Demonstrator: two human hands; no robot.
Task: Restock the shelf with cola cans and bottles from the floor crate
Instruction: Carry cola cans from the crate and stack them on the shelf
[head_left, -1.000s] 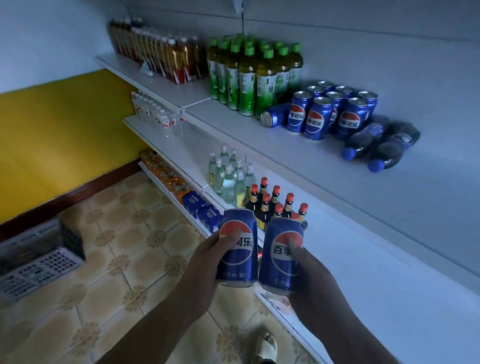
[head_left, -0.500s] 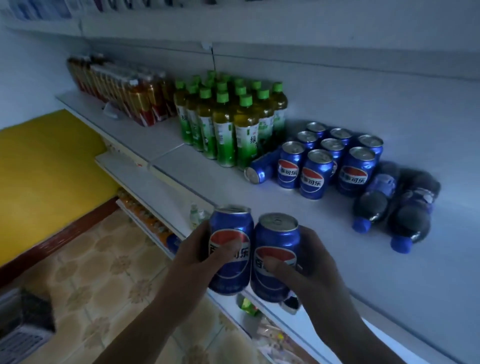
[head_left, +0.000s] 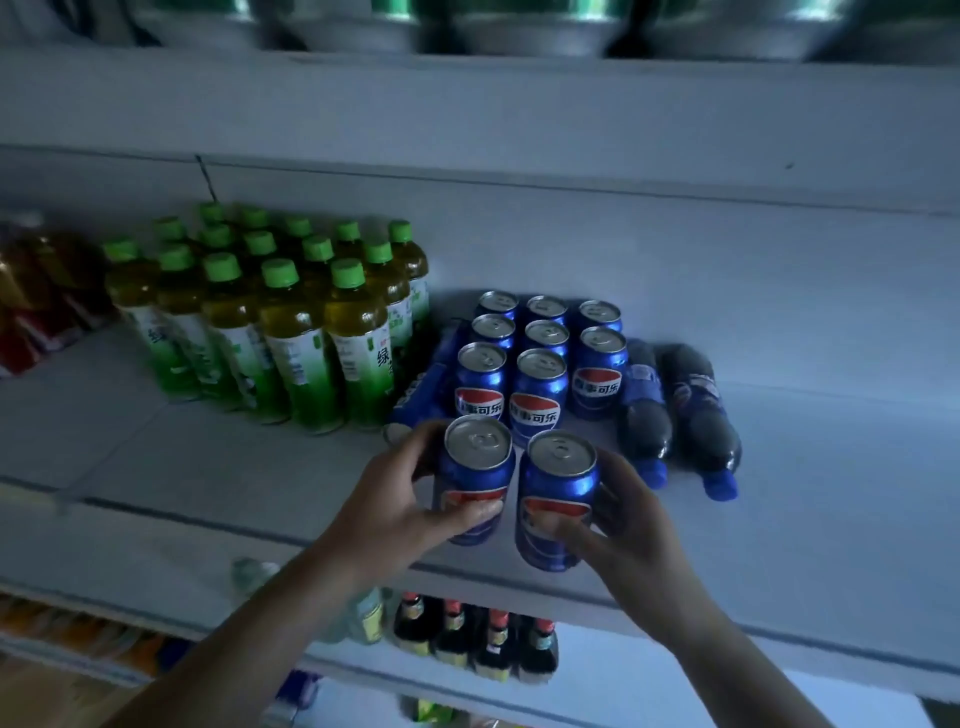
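My left hand (head_left: 400, 499) grips an upright blue cola can (head_left: 475, 467), and my right hand (head_left: 618, 525) grips a second blue cola can (head_left: 558, 483) beside it. Both cans are over the front part of the white shelf (head_left: 208, 467), just in front of a block of several standing blue cola cans (head_left: 540, 358). One more can lies on its side (head_left: 421, 395) at the block's left. Two dark cola bottles (head_left: 675, 410) with blue caps lie flat to the right of the block. The floor crate is out of view.
Green-capped tea bottles (head_left: 291, 322) stand in a tight group left of the cans, with red-labelled bottles (head_left: 31, 301) further left. A lower shelf holds dark bottles with red caps (head_left: 472, 639). An upper shelf edge (head_left: 467, 93) runs overhead.
Both hands have carried the two cans up and forward from below shelf level to the shelf, right in front of the can block. The view has swung up and closer to the shelf.
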